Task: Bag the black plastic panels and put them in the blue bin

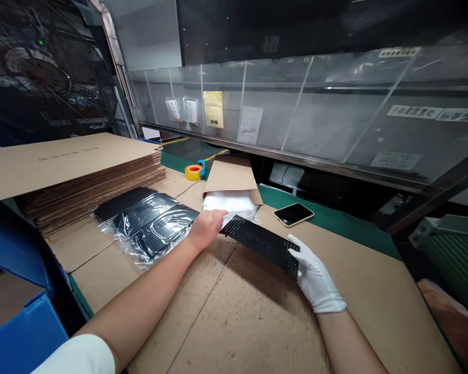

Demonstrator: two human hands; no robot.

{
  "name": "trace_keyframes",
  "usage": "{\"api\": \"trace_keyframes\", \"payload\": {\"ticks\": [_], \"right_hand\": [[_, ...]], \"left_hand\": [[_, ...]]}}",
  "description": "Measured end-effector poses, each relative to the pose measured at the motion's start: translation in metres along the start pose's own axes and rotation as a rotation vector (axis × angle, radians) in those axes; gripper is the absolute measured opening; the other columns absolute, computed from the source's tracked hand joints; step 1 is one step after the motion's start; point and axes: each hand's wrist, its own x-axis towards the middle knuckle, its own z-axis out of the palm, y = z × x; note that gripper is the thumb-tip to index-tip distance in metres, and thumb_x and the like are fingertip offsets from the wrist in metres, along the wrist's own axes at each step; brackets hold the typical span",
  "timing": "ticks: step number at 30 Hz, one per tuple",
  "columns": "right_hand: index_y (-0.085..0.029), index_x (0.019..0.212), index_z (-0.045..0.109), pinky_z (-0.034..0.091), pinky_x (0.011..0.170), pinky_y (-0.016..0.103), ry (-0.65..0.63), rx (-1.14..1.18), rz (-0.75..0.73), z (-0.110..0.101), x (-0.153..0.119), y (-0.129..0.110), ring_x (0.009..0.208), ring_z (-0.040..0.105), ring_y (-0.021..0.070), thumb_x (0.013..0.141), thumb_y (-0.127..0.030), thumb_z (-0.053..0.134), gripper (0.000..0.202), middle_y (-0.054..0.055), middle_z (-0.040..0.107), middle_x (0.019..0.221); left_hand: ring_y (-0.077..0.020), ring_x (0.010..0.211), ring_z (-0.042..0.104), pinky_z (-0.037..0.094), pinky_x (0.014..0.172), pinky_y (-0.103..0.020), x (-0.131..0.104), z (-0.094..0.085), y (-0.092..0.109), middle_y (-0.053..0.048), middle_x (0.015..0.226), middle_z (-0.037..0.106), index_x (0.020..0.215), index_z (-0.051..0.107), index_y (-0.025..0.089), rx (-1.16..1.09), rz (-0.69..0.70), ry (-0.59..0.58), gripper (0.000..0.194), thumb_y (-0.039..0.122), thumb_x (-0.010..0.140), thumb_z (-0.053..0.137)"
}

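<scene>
My right hand (314, 272), in a white glove, grips the near right end of a flat black panel (261, 241) with small holes at both ends. The panel is tilted above the cardboard-covered table. My bare left hand (206, 228) is closed beside the panel's far left end, its fingertips pinching the edge of a clear plastic bag (236, 203). More such bags lie in the mouth of an open cardboard box (232, 174) just beyond. Left of that hand lie several black panels wrapped in clear plastic (152, 221).
A tall stack of flat cardboard (97, 179) stands at the left. Yellow tape (194, 172) sits behind the wrapped panels, and a phone (294, 214) lies right of the box. A blue bin (25, 335) is at lower left. A metal-edged shelf (281, 153) overhangs the back.
</scene>
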Motion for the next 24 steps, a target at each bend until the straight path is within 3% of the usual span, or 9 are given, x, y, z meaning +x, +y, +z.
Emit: {"api": "trace_keyframes", "payload": {"ticks": [4,10,15,19,24], "right_hand": [[-0.023,0.11,0.067,0.057,0.072,0.021,0.039,0.033,-0.037,-0.001,0.0,0.002,0.088,0.068,0.0147,0.057,-0.02,0.084,0.056,0.002,0.073,0.102],[-0.025,0.11,0.066,0.056,0.063,0.02,0.078,0.049,-0.071,-0.002,0.001,0.006,0.084,0.067,0.013,0.057,-0.022,0.085,0.056,0.001,0.071,0.105],[-0.026,0.11,0.066,0.055,0.06,0.021,-0.011,-0.003,-0.047,0.005,-0.004,0.008,0.088,0.065,0.0153,0.061,-0.031,0.084,0.053,0.002,0.068,0.115],[-0.028,0.117,0.063,0.054,0.064,0.023,-0.186,-0.067,-0.023,0.005,-0.005,0.009,0.096,0.063,0.0175,0.068,-0.034,0.079,0.052,0.003,0.064,0.123],[-0.027,0.115,0.064,0.054,0.068,0.024,-0.237,-0.111,0.02,0.001,-0.005,0.007,0.102,0.063,0.0196,0.07,-0.033,0.078,0.048,0.004,0.063,0.126]], "left_hand": [[-0.0213,0.086,0.063,0.049,0.079,-0.036,0.002,-0.004,0.004,-0.008,0.094,0.067,0.11,0.059,0.016,-0.01,0.03,-0.031,0.024,0.013,0.091,0.045],[-0.0194,0.082,0.063,0.048,0.076,-0.033,0.002,-0.006,0.017,-0.006,0.09,0.067,0.107,0.059,0.016,-0.053,0.095,-0.007,0.022,0.011,0.09,0.046],[-0.0169,0.079,0.062,0.048,0.074,-0.03,0.0,-0.008,0.032,-0.004,0.087,0.066,0.109,0.06,0.018,-0.079,0.187,-0.083,0.026,0.01,0.089,0.046],[-0.0159,0.072,0.06,0.047,0.068,-0.029,0.001,-0.017,0.046,-0.002,0.08,0.064,0.108,0.062,0.019,-0.061,0.243,-0.148,0.027,0.01,0.088,0.047],[-0.0158,0.073,0.061,0.047,0.069,-0.028,0.001,-0.023,0.051,-0.002,0.083,0.066,0.105,0.063,0.019,-0.138,0.179,-0.144,0.025,0.01,0.087,0.048]]}}
